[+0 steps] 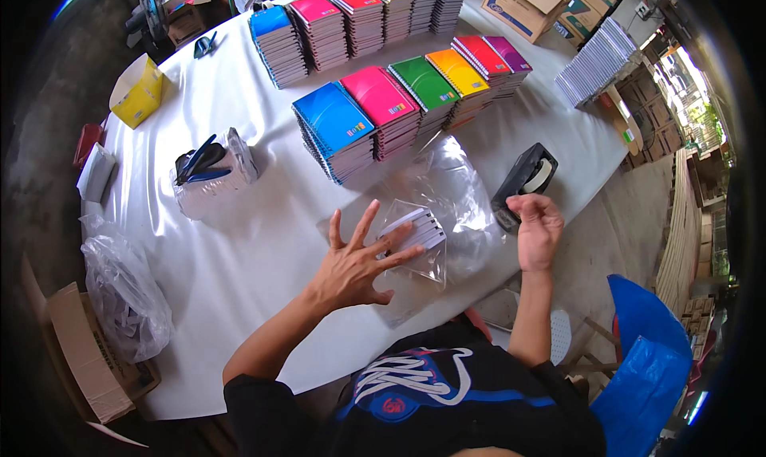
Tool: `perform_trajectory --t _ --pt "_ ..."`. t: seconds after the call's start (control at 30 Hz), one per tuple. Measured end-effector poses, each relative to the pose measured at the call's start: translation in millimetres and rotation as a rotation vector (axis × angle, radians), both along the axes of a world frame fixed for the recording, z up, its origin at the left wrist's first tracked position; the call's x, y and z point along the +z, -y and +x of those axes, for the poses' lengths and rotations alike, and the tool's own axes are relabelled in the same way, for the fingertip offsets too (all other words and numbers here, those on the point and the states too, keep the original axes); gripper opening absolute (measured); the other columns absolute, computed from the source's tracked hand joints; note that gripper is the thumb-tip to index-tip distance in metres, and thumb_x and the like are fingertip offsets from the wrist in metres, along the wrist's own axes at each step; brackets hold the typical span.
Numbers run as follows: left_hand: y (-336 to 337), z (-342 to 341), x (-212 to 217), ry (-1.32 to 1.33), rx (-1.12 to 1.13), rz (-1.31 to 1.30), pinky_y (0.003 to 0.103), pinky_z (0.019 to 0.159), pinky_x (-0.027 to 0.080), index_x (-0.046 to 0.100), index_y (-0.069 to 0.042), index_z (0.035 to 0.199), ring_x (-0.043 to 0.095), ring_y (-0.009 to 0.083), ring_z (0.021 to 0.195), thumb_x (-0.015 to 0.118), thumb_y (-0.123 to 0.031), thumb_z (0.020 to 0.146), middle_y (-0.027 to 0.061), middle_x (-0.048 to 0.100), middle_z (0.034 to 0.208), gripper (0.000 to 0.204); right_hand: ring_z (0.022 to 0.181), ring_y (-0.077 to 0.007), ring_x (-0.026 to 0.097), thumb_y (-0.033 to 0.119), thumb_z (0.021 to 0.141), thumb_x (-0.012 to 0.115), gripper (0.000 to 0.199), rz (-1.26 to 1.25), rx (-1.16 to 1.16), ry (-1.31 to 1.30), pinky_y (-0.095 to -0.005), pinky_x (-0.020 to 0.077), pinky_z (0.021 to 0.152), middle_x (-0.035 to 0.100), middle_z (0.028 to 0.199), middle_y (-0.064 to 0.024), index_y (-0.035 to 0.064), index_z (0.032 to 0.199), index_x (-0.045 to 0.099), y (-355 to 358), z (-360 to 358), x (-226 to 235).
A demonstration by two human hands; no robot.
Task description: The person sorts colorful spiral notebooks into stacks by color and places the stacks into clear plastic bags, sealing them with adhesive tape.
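Note:
My left hand (348, 267) is open, its fingers spread over a small stack of white-edged pads or booklets (429, 232) inside a clear plastic wrapper (437, 267). Its fingertips rest on or just over the stack. My right hand (538, 238) is raised beside a black tape dispenser (511, 189) with a pale roll in it. Thumb and fingers are pinched together there; whatever they hold is too small to make out. Larger clear plastic bags (467, 182) lie flat between the stack and the dispenser.
Spiral notebooks stand in a front row (339, 122) and a back row (319, 10) of coloured stacks. A foil-covered box (211, 194) holding dark-handled tools, a yellow container (137, 98) and crumpled plastic (124, 285) are at left. More spiral-bound books (598, 62) and cartons (523, 6) are far right.

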State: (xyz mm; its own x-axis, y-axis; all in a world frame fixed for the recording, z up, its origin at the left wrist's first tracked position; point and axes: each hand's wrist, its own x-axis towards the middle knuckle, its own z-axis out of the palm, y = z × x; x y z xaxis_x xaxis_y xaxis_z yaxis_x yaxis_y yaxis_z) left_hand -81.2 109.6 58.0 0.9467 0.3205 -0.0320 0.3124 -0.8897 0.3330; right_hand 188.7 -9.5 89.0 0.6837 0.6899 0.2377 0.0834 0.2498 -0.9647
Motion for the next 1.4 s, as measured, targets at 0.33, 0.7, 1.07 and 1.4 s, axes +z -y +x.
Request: perform_trajectory --t 0.33,0.7,1.07,1.4 --pt "0.5 3.3 7.9 -0.088 -0.007 0.041 0.068 0.099 -0.014 0.030 -0.052 0.136 -0.004 0.0389 0.140 0.075 -0.053 0.058 -0.0091 0.022 0.151 0.090 0.064 -0.0103 0.057 0.003 0.082 0.061 0.045 -0.587 0.812 0.328 -0.0243 0.0445 0.062 0.064 0.070 -0.0061 0.0059 0.125 0.047 -38.9 -10.9 30.8" --pt "1.8 5.6 18.8 -0.089 0.000 0.041 0.072 0.101 -0.002 0.029 -0.053 0.135 -0.004 0.0372 0.140 0.081 -0.041 0.052 -0.0009 0.019 0.152 0.098 0.066 -0.0277 0.066 0.024 0.073 0.074 0.099 -0.628 0.950 0.947 -0.0371 0.0508 0.065 0.066 0.074 -0.0161 0.0171 0.147 0.008 -94.7 -63.1 9.3" --pt "33.1 44.9 -45.5 0.676 0.284 0.232 0.055 0.106 0.011 0.067 -0.029 0.101 0.025 0.0375 0.136 0.076 -0.021 0.059 0.0047 0.038 0.142 0.043 0.122 -0.0229 0.042 0.020 0.068 0.079 0.050 -0.371 1.151 0.522 -0.0359 0.0404 0.095 0.043 0.134 -0.0076 0.0196 0.115 0.061 -50.9 25.6 -35.5" --pt "45.1 63.0 -32.5 1.152 0.821 -0.845 0.045 0.101 0.034 0.054 -0.006 0.119 0.037 0.0338 0.126 0.074 -0.016 0.074 0.0153 0.032 0.136 0.050 0.110 -0.0155 0.046 0.007 0.070 0.076 0.042 -0.304 0.845 -0.231 -0.0290 0.0427 0.088 0.048 0.124 -0.0057 0.0074 0.107 0.057 -60.4 -31.5 -66.3"
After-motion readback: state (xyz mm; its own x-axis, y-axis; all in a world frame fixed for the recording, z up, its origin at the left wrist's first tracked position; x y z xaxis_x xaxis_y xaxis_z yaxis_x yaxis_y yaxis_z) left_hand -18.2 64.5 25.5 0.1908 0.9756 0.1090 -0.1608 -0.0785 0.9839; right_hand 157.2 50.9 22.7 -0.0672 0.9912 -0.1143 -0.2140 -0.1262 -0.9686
